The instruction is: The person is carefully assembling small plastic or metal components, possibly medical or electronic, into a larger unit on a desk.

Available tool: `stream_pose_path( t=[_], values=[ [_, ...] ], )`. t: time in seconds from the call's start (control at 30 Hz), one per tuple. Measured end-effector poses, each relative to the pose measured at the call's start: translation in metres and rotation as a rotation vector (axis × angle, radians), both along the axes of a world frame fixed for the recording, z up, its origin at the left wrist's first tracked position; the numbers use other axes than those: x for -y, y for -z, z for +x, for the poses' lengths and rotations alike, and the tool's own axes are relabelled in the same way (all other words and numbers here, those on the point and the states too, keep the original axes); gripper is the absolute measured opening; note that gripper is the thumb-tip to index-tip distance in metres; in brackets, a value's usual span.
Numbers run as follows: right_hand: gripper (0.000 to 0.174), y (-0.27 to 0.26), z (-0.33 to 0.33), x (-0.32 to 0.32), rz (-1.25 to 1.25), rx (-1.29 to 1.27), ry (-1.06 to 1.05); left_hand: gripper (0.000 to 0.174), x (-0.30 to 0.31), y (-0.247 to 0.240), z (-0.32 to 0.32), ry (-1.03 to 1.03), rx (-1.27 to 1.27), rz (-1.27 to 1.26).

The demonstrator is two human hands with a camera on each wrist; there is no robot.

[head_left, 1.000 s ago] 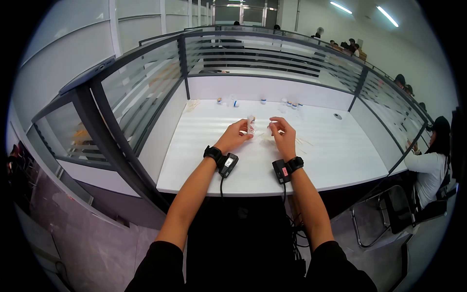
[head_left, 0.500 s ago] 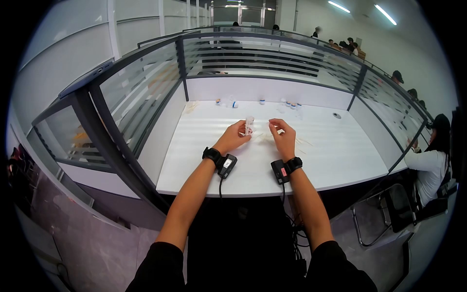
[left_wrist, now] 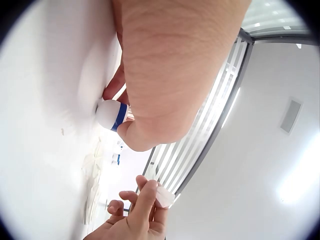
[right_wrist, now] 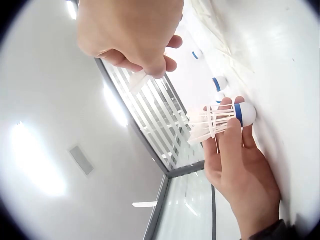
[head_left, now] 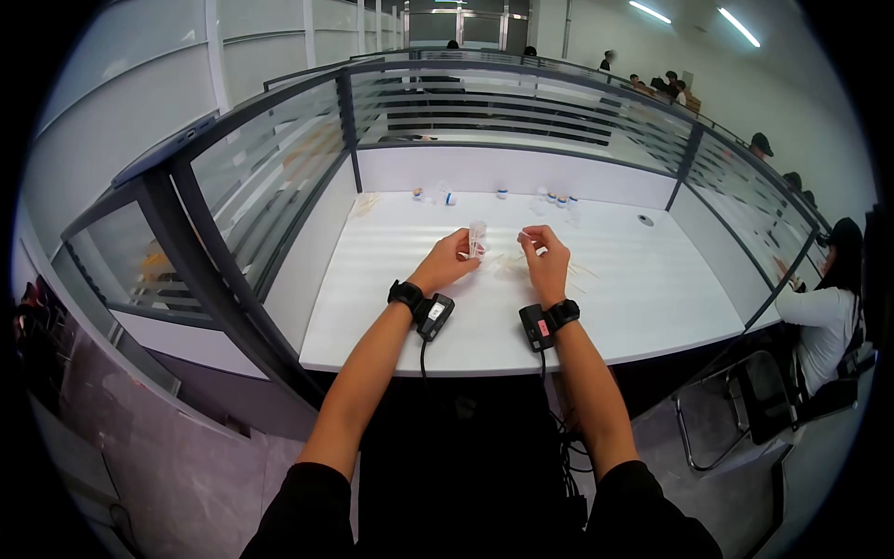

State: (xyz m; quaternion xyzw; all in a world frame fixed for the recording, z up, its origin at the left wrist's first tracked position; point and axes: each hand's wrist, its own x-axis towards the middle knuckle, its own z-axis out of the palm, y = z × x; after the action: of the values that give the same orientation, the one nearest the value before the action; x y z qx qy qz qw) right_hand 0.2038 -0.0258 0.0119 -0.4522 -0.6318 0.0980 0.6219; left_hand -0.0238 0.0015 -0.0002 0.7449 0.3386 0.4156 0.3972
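In the head view my left hand (head_left: 452, 262) is over the table, gripping a shuttlecock (right_wrist: 215, 122). Its round white cork end with a blue band points down toward the tabletop, and the feathers stand upward. Thumb and fingers close around it near the band, as the right wrist view shows. My right hand (head_left: 548, 259), a short way to the right, pinches a white feather piece (right_wrist: 139, 82) between thumb and fingertips. That feather is apart from the shuttlecock. In the left wrist view the shuttlecock's feathers are hidden behind my left hand.
Loose pale feather shafts (right_wrist: 222, 37) lie on the white table (head_left: 410, 335) beyond and right of my hands. Several shuttlecocks (head_left: 501, 195) stand or lie along the back panel, and more thin sticks (head_left: 369, 202) are at the back left. Partitions (head_left: 521, 160) enclose the desk.
My right hand has shifted slightly to the right, away from the shuttlecock, with the feather piece between its fingertips. The left hand keeps its grip on the shuttlecock, almost in place.
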Motion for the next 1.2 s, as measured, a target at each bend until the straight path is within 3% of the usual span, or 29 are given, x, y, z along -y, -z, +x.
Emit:
stream_pose_path(
  t=[0.3,0.4,0.67,1.2],
  values=[
    [0.017,0.002,-0.001,-0.002,-0.038,-0.061,-0.121,0.061,-0.001,0.0,0.001,0.013,0.017,0.009],
    [0.015,0.002,-0.003,-0.002,-0.028,-0.096,-0.14,0.051,0.005,-0.004,0.002,-0.007,0.032,-0.031],
    [0.012,-0.003,-0.003,0.006,-0.1,-0.105,-0.2,0.052,0.01,-0.009,0.001,0.003,0.008,-0.011],
    [0.022,0.0,-0.004,0.004,-0.16,-0.101,-0.343,0.049,0.011,-0.01,0.002,-0.003,0.002,-0.003]
  ],
)
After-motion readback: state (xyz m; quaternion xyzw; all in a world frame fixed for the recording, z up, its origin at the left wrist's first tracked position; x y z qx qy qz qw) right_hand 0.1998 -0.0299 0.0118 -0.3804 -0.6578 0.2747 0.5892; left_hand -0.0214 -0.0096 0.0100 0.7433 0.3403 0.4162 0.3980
